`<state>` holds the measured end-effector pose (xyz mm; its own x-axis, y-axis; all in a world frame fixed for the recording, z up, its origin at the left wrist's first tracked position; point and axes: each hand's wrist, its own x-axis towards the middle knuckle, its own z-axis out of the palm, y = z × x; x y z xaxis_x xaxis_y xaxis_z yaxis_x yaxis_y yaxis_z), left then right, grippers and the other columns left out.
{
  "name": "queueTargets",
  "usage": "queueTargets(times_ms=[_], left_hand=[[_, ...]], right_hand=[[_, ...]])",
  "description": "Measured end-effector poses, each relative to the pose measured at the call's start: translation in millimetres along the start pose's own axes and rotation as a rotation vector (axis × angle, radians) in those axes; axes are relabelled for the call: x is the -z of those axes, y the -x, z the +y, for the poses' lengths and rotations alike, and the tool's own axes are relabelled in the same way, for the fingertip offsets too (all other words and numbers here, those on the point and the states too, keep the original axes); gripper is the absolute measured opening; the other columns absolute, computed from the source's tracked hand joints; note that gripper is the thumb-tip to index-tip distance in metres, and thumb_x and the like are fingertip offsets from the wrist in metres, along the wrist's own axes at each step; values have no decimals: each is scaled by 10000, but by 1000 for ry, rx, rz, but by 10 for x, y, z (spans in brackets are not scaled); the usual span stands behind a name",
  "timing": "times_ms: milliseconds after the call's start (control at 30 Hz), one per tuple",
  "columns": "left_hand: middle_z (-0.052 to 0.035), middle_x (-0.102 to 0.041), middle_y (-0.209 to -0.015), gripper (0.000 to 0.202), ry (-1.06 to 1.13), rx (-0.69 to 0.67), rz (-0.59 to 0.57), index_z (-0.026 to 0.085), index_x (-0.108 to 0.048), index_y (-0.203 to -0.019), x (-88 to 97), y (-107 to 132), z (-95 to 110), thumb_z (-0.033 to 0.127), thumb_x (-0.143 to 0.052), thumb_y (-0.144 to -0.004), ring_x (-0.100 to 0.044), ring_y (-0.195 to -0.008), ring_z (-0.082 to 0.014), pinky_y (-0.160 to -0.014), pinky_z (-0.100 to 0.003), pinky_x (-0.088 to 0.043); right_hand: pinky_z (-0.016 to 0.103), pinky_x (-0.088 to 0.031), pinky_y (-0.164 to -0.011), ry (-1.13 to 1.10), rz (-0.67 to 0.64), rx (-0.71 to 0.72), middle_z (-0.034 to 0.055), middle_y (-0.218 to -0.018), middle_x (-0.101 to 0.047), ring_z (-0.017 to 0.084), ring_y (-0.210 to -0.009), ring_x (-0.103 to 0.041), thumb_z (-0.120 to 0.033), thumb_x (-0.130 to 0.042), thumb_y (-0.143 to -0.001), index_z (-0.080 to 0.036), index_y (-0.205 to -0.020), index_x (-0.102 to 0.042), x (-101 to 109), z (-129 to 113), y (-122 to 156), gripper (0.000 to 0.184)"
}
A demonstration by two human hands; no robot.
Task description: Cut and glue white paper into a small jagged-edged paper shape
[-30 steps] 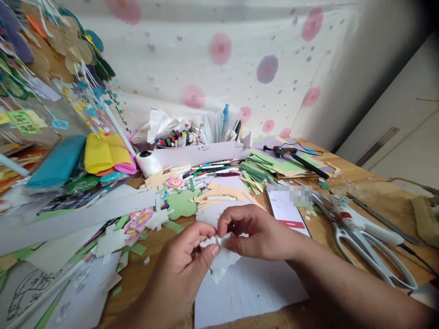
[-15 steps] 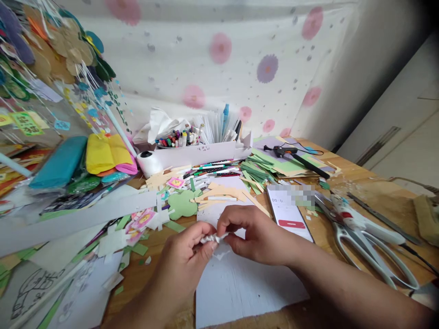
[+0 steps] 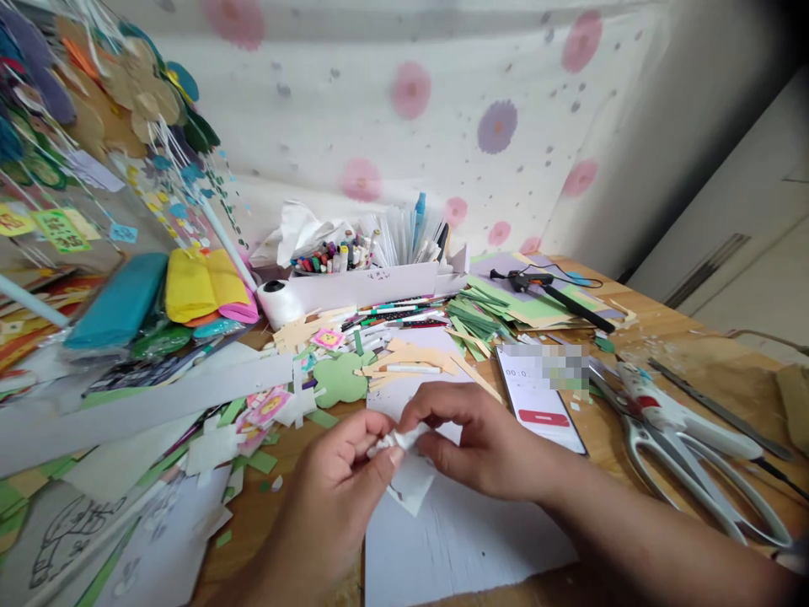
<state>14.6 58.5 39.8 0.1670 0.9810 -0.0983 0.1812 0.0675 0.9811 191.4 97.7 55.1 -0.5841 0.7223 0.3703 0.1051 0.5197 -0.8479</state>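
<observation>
Left hand: the left hand (image 3: 334, 480) has its thumb and forefinger pinched together on the gathered left part of the white paper (image 3: 412, 487), a tight grip with almost no gap.
Right hand: the right hand (image 3: 484, 451) has its fingers curled, the grip nearly closed, thumb and fingertips on the paper's right side.
White paper: held between both hands at the middle front, crinkled along the top, with a flat pointed corner hanging below the fingers.
Pale sheet: the pale sheet (image 3: 468, 548) lies on the bench (image 3: 650, 310) below the hands.
Phone: the phone (image 3: 540, 396) lies just beyond the right hand, screen up.
Scissors: the scissors (image 3: 634, 443) lie right of the phone, next to a white corded tool (image 3: 714, 428).
Green cutout: the green cutout (image 3: 341, 381) lies beyond the left hand, among paper scraps.
Box: the long box (image 3: 372, 287) stands at the back, with markers (image 3: 329, 257) at its left end.
</observation>
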Motion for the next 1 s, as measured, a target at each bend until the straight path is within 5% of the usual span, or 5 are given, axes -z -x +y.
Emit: queueTargets(times_ms=[233,700,867,1000], left_hand=[[11,-590,-689,131,59,22,-43,194,-594,-810,-49,3,59,311,-583,-755,-503,-642,-161,-573,-266,-361],[20,-624,-705,135,293,51,-138,171,-597,-878,25,7,52,265,-633,-788,-528,-638,-133,-603,-256,-409],[12,-638,-681,154,308,61,-163,160,-606,-885,20,21,91,258,-638,-770,-542,-626,-136,-598,-256,-415],[18,-634,-669,137,328,81,-155,161,-606,-866,1,31,103,230,-643,-753,-543,-620,-134,-586,-251,-408]], right_hand=[[212,-416,-575,73,-39,-43,1,-735,-580,102,-617,-504,35,-520,-677,-140,-805,-593,-29,15,14,229],[281,-479,-785,118,-150,233,80,-908,-649,145,-857,-600,-81,-604,-836,-145,-970,-682,247,-18,-56,168],[261,-464,-711,178,-149,164,54,-821,-631,139,-777,-582,-97,-608,-816,-147,-818,-668,184,-139,-98,78],[240,-416,-629,121,-91,-116,7,-734,-580,117,-667,-514,-56,-591,-759,-143,-760,-612,74,-208,-116,90]])
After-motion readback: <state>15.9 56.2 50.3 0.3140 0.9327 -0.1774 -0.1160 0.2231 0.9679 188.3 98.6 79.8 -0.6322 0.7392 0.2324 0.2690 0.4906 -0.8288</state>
